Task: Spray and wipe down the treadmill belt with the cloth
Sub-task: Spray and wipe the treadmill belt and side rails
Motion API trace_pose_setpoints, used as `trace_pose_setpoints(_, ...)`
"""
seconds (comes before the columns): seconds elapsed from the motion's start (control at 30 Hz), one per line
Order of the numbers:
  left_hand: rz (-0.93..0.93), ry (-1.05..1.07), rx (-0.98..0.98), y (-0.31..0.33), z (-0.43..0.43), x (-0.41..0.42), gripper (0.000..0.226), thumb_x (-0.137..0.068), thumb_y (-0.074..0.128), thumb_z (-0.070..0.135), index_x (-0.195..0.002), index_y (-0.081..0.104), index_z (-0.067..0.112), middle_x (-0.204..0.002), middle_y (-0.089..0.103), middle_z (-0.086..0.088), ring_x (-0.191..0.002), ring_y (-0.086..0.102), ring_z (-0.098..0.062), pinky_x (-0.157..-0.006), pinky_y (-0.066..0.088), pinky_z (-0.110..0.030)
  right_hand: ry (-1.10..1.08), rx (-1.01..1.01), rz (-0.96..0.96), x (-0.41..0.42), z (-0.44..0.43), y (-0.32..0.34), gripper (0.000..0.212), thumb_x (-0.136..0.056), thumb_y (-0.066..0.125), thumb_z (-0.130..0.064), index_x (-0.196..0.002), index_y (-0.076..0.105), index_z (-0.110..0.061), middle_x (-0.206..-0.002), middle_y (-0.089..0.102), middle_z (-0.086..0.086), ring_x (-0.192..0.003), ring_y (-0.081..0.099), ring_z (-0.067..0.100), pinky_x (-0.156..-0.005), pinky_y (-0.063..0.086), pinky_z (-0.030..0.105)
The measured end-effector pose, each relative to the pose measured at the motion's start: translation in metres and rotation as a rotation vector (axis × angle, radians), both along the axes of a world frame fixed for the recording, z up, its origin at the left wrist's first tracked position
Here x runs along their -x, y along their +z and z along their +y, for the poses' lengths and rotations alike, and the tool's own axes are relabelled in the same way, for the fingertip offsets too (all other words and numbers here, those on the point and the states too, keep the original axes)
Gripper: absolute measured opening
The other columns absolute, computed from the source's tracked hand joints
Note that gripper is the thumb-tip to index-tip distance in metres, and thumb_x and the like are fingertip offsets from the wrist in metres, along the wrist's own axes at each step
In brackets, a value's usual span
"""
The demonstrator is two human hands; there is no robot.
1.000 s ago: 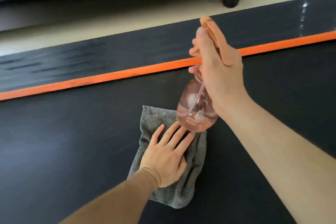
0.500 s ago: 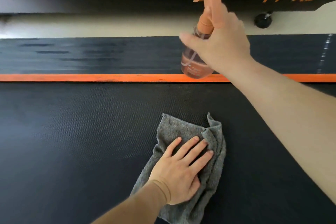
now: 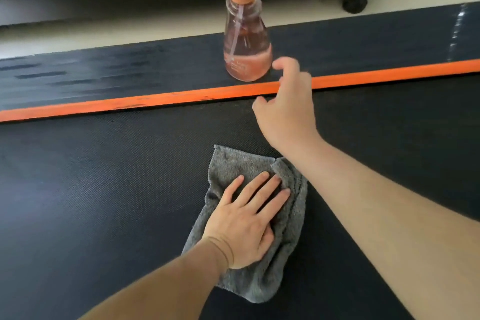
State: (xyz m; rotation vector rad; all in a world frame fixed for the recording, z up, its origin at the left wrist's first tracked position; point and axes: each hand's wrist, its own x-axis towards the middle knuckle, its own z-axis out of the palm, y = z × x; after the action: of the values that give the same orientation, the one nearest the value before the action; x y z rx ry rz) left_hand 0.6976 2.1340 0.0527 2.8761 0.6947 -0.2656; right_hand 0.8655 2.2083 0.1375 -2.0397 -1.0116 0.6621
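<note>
Treadmill belt (image 3: 104,189) bears the cloth (image 3: 241,163) flat beneath left fingers (image 3: 255,187).

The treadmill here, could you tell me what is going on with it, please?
A person is cleaning the treadmill belt. The left hand presses a grey cloth flat on the belt. The spray bottle stands upright on the side rail beyond the orange stripe, and the right hand hovers beside it, fingers loosely curled, holding nothing.
</note>
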Motion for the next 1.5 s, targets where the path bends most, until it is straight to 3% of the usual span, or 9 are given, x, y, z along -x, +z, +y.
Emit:
trace_pose_setpoints(0.13,-0.037,-0.041,-0.057,-0.004,-0.005,0.003,0.061,-0.088,0.04,0.042,-0.144,0.036,0.018,-0.15,0.044,-0.006,-0.144,0.026,-0.027,-0.114,0.02,-0.053,-0.016,0.032,-0.024,0.034,-0.105,-0.041,0.031,-0.09,0.056,-0.008,-0.119,0.052,-0.019,-0.116,0.044,-0.002,-0.09,0.056,0.018,-0.081,0.05,0.043)
trace_pose_setpoints(0.23,-0.037,-0.019,-0.06,-0.008,0.0,0.004,0.061,-0.095,0.034,0.043,-0.15,0.028,0.019,-0.158,0.034,-0.004,-0.149,0.022,-0.024,-0.115,0.02,-0.053,0.132,0.126,-0.3,0.053,-0.152,-0.069,0.037,-0.099,0.038,-0.019,-0.133,0.053,-0.014,-0.141,0.046,0.004,-0.123,0.053,0.02,-0.1,0.048,0.043)
trace_pose_setpoints(0.33,-0.03,-0.026,-0.067,-0.011,-0.005,0.004,0.062,-0.096,0.031,0.043,-0.152,0.023,0.019,-0.158,0.033,-0.003,-0.149,0.019,-0.022,-0.115,0.019,-0.052,0.178,0.242,-0.459,0.067,-0.169,-0.077,0.053,-0.1,0.025,-0.023,-0.15,0.038,-0.012,-0.157,0.036,0.009,-0.146,0.032,0.021,-0.115,0.035,0.044)
trace_pose_setpoints(0.57,-0.077,0.018,-0.061,-0.009,-0.005,0.001,0.059,-0.098,0.025,0.042,-0.154,0.028,0.022,-0.16,0.03,0.0,-0.149,0.022,-0.021,-0.119,0.022,-0.052,0.217,0.43,-0.369,0.07,-0.178,-0.064,0.06,-0.102,0.019,-0.031,-0.159,0.0,-0.029,-0.167,-0.006,-0.008,-0.153,-0.01,0.011,-0.124,0.006,0.043)
trace_pose_setpoints(0.83,-0.17,0.322,-0.051,-0.005,-0.017,0.037,0.058,-0.094,0.026,0.035,-0.15,0.039,0.025,-0.157,0.036,-0.004,-0.142,0.033,-0.025,-0.118,0.023,-0.047,0.143,0.244,0.019,0.081,-0.228,-0.043,0.061,-0.103,0.047,-0.015,-0.157,0.022,-0.028,-0.165,0.014,-0.011,-0.151,0.005,0.004,-0.123,0.015,0.029)
trace_pose_setpoints(1.0,-0.109,0.472,-0.042,-0.002,-0.035,0.113,0.059,-0.094,0.026,0.036,-0.153,0.033,0.029,-0.161,0.029,-0.003,-0.144,0.028,-0.025,-0.119,0.02,-0.049,0.395,0.243,-0.376,0.126,-0.245,-0.049,0.062,-0.094,0.057,-0.023,-0.151,0.034,-0.033,-0.162,0.025,-0.007,-0.15,0.018,0.017,-0.111,0.028,0.047)
trace_pose_setpoints(1.23,-0.06,0.584,-0.039,-0.001,-0.054,0.145,0.062,-0.094,0.025,0.038,-0.154,0.031,0.024,-0.162,0.026,-0.008,-0.147,0.024,-0.029,-0.117,0.021,-0.055,0.664,0.209,-0.412,0.175,-0.249,-0.058,0.073,-0.079,0.071,-0.053,-0.142,0.042,-0.031,-0.161,0.028,0.003,-0.148,0.021,0.031,-0.108,0.031,0.055)
trace_pose_setpoints(1.37,-0.053,0.642,-0.048,-0.002,-0.062,0.131,0.064,-0.092,0.025,0.035,-0.154,0.031,0.018,-0.161,0.025,-0.013,-0.147,0.022,-0.033,-0.116,0.018,-0.06,0.565,0.045,-0.403,0.163,-0.255,-0.073,0.023,-0.089,0.063,-0.023,-0.111,0.07,-0.023,-0.137,0.06,-0.004,-0.133,0.047,0.025,-0.089,0.049,0.048)
trace_pose_setpoints(1.5,-0.041,0.72,-0.048,-0.001,-0.091,0.111,0.064,-0.093,0.027,0.035,-0.151,0.035,0.01,-0.159,0.026,-0.021,-0.145,0.024,-0.04,-0.114,0.021,-0.063,0.356,-0.137,-0.275,0.115,-0.254,-0.065,0.035,-0.088,0.046,-0.007,-0.109,0.073,-0.011,-0.12,0.07,0.002,-0.115,0.06,0.028,-0.092,0.052,0.046)
